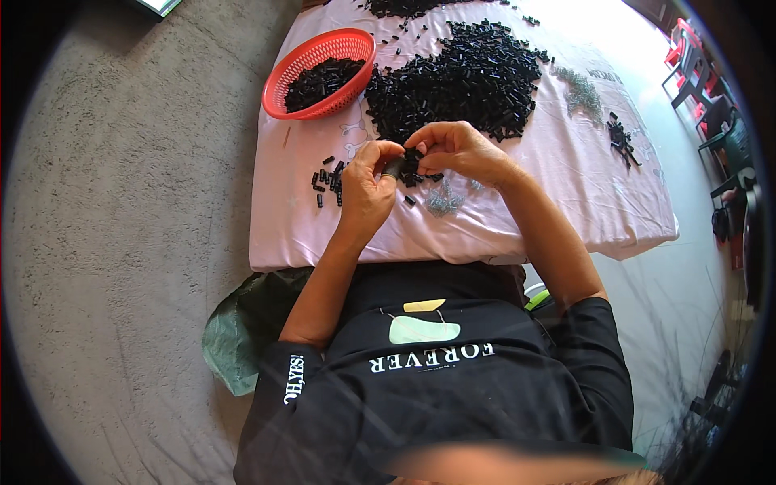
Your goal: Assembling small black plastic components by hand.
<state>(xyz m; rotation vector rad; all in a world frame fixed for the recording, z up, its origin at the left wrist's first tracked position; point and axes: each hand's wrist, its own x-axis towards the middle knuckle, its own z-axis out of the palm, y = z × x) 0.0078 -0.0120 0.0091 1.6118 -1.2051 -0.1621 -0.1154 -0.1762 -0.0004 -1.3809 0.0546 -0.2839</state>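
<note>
The black shirt (485, 396) lies nearest, below both hands. The left hand (368, 184) pinches a small black piece (410, 155) between thumb and finger, and the right hand (465, 153) seems to have its fingertips closed on it too; which grips harder I cannot tell. If either pinch slips, the piece could fall and be lost among the loose black pieces (453, 89) beyond the hands. Fine wire parts (443, 200), just nearer than the right hand on the cloth-covered bench (291, 226), could tangle if a wrist brushes them. The held piece looks short and dark, its details mostly hidden by fingers.
</note>
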